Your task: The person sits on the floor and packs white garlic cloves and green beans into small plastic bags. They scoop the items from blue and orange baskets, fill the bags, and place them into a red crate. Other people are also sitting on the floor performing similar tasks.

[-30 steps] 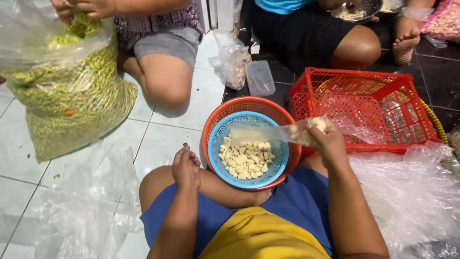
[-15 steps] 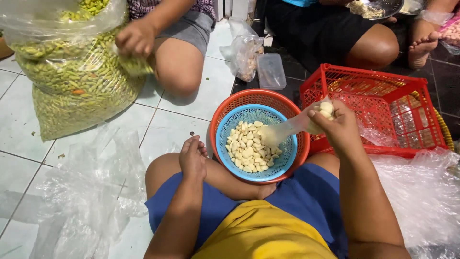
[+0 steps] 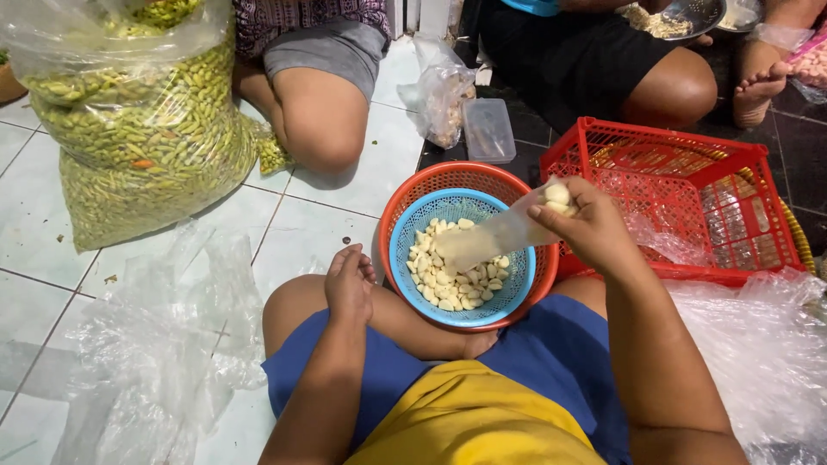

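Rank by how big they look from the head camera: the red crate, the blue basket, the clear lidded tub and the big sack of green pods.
1. Sack of green pods and red crate: alike, too close to rank.
2. Blue basket.
3. Clear tub, though it sits farther away.

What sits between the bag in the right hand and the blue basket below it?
Nothing visible. The right hand holds the small clear bag tilted over the blue basket, its mouth hanging just above the peeled garlic. The left hand rests on the knee, off to the side.
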